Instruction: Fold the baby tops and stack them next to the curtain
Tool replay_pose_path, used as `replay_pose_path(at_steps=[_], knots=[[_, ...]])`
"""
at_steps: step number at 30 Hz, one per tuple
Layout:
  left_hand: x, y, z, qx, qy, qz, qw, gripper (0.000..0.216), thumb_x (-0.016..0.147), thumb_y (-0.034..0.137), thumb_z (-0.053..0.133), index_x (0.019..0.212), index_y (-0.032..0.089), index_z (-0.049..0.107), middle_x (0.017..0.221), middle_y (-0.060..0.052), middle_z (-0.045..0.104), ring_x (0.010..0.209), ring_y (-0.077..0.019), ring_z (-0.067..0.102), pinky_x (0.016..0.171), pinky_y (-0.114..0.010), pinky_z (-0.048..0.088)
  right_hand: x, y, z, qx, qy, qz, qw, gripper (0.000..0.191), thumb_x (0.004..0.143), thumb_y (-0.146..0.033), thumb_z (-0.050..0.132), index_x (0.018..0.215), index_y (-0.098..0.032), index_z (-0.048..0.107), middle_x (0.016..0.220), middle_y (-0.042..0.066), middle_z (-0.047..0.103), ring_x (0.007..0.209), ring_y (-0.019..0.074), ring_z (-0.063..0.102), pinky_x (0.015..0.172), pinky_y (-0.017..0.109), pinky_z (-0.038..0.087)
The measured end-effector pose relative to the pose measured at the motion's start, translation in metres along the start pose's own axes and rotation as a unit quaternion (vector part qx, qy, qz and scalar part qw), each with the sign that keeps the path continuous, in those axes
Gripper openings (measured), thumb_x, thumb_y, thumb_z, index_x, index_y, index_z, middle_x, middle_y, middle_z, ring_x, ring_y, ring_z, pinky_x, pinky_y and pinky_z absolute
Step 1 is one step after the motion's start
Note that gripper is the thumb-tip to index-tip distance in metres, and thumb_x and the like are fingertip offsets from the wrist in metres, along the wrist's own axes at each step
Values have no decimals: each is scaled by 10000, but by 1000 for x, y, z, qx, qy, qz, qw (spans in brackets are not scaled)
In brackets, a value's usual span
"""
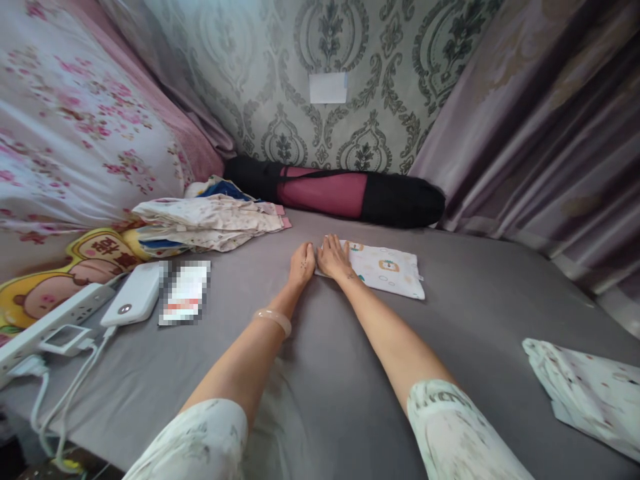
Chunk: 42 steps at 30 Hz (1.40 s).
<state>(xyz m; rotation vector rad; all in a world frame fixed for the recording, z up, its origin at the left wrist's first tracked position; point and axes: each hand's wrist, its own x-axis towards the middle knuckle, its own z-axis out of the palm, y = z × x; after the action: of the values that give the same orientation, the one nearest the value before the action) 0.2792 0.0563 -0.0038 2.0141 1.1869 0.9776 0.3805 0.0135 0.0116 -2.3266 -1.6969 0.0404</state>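
Both arms reach forward over a grey bed sheet (320,373). My left hand (303,261) lies flat on the sheet, fingers stretched out, a pale bangle on its wrist. My right hand (334,257) rests flat, fingers out, on the left end of a small folded white cloth with printed figures (390,269). The two hands touch side by side. Neither hand holds anything.
A pile of folded clothes (210,221) lies at the left, a black and maroon roll bag (340,192) along the wall. A white power bank (134,295), a power strip (45,327) with cables and a blurred card sit near left. Another folded cloth (585,393) lies at right.
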Motion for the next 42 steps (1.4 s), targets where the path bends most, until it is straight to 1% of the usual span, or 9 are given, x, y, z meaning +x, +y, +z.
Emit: replay_pose_path(at_steps=[4,11,14,18,22,25,30,38,42], knots=[[-2,3,-2,1,-6,-2,1000,403,992,262,273,1050,133,650,1117,-144,685,1094,-219,616,990,-348,444,0,-7,4,-5,-30,-7,999,562,1008,-332,206,1488,-69,333,1587,162,245,1474,259,172,1173,510,96],[-2,5,-3,22,-19,8,1000,426,998,273,251,1069,125,644,1122,-153,681,1093,-234,619,983,-364,447,-1,-7,4,4,-36,-3,999,559,1006,-329,195,1488,-85,342,1589,136,253,1475,247,180,1182,501,102],[-2,1,-1,31,-28,36,998,440,996,267,238,1130,127,633,1170,-147,672,1134,-221,605,1012,-354,434,2,-2,1,43,-29,4,999,565,1014,-344,160,1499,-101,322,1584,124,273,1468,223,207,1184,468,130],[-4,-2,2,76,-53,103,990,424,990,294,285,1282,171,567,1314,-106,613,1253,-211,525,1074,-373,387,0,15,-7,91,-6,26,995,570,1016,-326,134,1516,-90,271,1593,107,255,1469,187,204,1182,396,166],[-11,1,5,157,-105,158,969,431,977,338,352,1359,239,523,1458,-56,503,1406,-262,345,1135,-462,292,-13,40,-16,56,13,36,998,555,1008,-332,216,1514,-117,289,1600,111,231,1480,221,161,1184,481,100],[-15,6,6,194,-133,177,956,438,974,358,368,1376,267,515,1490,-39,466,1438,-282,283,1158,-502,223,-23,52,-18,28,8,30,999,557,1011,-373,225,1511,-144,311,1604,109,219,1480,251,151,1174,531,82],[-16,6,8,225,-151,183,945,466,975,412,359,1385,255,513,1488,-57,466,1438,-316,279,1153,-544,199,-33,55,-14,1,0,19,1000,563,1008,-416,249,1502,-163,343,1592,105,260,1466,283,189,1166,556,90],[-16,7,6,248,-170,185,936,488,960,436,381,1399,259,499,1502,-69,446,1446,-325,261,1154,-555,191,-33,55,-10,-3,1,20,1000,569,1006,-444,255,1502,-179,344,1589,101,270,1463,275,198,1167,547,96],[-16,8,6,252,-173,189,933,501,961,434,366,1403,236,497,1504,-83,440,1442,-338,266,1145,-573,199,-33,60,-12,8,-11,14,1000,559,1013,-424,233,1510,-185,324,1597,95,250,1468,247,194,1175,516,111]])
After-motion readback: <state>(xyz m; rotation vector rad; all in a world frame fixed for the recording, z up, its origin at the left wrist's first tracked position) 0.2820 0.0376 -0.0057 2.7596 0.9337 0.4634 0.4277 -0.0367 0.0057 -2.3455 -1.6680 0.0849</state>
